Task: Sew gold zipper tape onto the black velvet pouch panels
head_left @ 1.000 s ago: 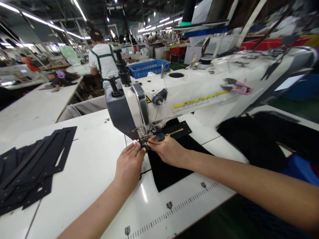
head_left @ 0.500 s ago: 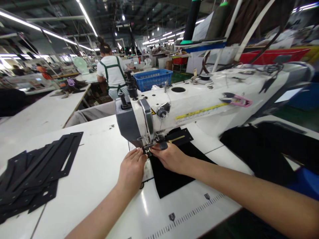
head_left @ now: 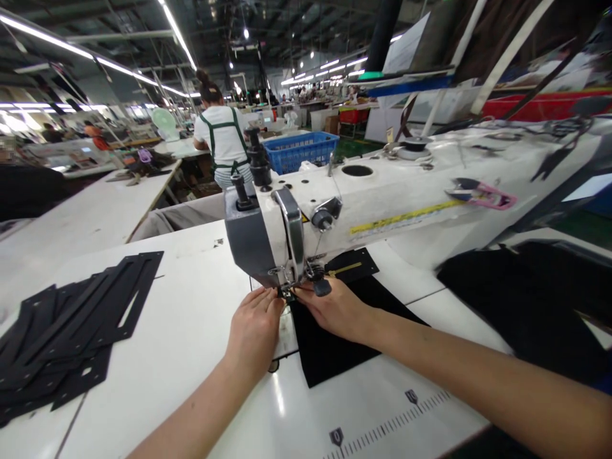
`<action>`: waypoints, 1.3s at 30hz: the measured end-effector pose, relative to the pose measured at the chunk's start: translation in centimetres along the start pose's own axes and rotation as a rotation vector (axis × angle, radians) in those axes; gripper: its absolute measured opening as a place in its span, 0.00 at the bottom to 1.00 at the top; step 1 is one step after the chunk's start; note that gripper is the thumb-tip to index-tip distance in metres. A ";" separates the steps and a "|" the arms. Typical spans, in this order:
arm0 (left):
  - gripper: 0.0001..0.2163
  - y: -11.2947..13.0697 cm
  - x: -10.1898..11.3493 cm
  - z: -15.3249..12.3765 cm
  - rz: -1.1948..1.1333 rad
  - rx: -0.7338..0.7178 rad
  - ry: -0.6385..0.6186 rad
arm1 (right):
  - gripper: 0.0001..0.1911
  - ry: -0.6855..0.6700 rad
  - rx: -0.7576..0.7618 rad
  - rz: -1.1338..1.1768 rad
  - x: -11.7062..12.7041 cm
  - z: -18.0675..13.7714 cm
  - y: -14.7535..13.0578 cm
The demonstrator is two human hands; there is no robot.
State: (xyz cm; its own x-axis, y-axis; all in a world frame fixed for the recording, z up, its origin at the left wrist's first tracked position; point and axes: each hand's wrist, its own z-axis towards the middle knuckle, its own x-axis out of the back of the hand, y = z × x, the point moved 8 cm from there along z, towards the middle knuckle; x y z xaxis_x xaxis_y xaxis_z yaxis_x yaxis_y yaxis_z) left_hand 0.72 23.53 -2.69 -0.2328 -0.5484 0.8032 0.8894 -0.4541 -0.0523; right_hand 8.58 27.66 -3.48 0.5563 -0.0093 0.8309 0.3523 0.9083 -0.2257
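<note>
My left hand point(head_left: 255, 325) rests at the left of the presser foot point(head_left: 287, 294) of a white sewing machine point(head_left: 392, 191). Its fingers are pressed together at the edge of a black fabric piece point(head_left: 329, 363). On the other side of the foot, my right hand point(head_left: 337, 309) lies over the same piece, fingers closed and tips close to the needle area. The fingertips are partly hidden by the machine head. Behind the right hand, a black panel with a gold zipper point(head_left: 347, 268) reaches under the machine arm.
Slotted black panels point(head_left: 71, 331) are piled at the left of the white table point(head_left: 182, 382). Pink-handled thread snips point(head_left: 488, 194) lie on the machine arm. More black fabric point(head_left: 502, 299) is at the right. Beyond stand a blue basket point(head_left: 301, 153) and a person point(head_left: 222, 134) facing away.
The camera view has shifted slightly, moving the machine a little rightward in the picture. Both hands keep nearly the same place at the presser foot, and the black fabric has hardly moved.
</note>
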 end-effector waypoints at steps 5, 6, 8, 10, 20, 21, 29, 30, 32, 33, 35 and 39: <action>0.08 0.4 0.3 -0.4 0.014 -0.037 -0.012 | 0.12 0.017 -0.007 0.038 0.4 -0.2 -0.4; 0.08 0.5 0.3 -0.5 0.017 -0.042 -0.013 | 0.12 0.017 -0.013 0.044 0.4 -0.3 -0.5; 0.08 0.5 0.4 -0.5 0.018 -0.039 -0.008 | 0.11 0.020 -0.026 0.050 0.3 -0.3 -0.6; 0.09 0.3 0.3 -0.5 0.010 -0.024 0.000 | 0.11 0.028 -0.041 0.046 0.2 -0.3 -0.6; 0.11 -2.3 2.1 -3.3 -0.704 0.623 -0.048 | 0.36 -0.012 -0.459 -0.290 1.0 -3.9 1.5; 0.12 -1.9 2.0 -4.2 -0.877 0.751 -0.081 | 0.39 -0.017 -0.468 -0.297 1.1 -5.0 1.0; 0.24 3.1 1.0 -6.9 -1.210 1.092 -0.336 | 0.39 -0.032 -0.434 -0.160 3.4 -11.5 -5.7; 0.24 3.5 0.9 -6.7 -1.177 1.053 -0.364 | 0.35 -0.027 -0.428 -0.137 4.1 -11.9 -5.9; 0.22 4.0 1.1 -6.4 -1.131 0.984 -0.376 | 0.28 0.003 -0.448 -0.156 5.8 -12.7 -5.2; 0.22 4.1 1.5 -6.4 -1.115 0.969 -0.364 | 0.26 0.026 -0.478 -0.189 6.7 -13.2 -4.5; 0.21 4.1 2.2 -6.7 -1.108 0.976 -0.339 | 0.22 0.045 -0.552 -0.241 8.0 -14.3 -3.0; 0.23 4.1 3.2 -8.5 -1.145 1.066 -0.314 | 0.08 -0.011 -0.661 -0.080 8.2 -15.7 -1.5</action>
State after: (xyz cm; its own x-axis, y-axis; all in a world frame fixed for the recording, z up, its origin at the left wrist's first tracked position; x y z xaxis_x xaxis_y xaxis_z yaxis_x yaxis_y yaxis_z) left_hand 0.30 14.00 -5.40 -0.9744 -0.0572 0.2176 0.1977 0.2440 0.9494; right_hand 24.40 19.64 -4.27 0.5028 -0.0588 0.8624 0.7816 0.4572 -0.4244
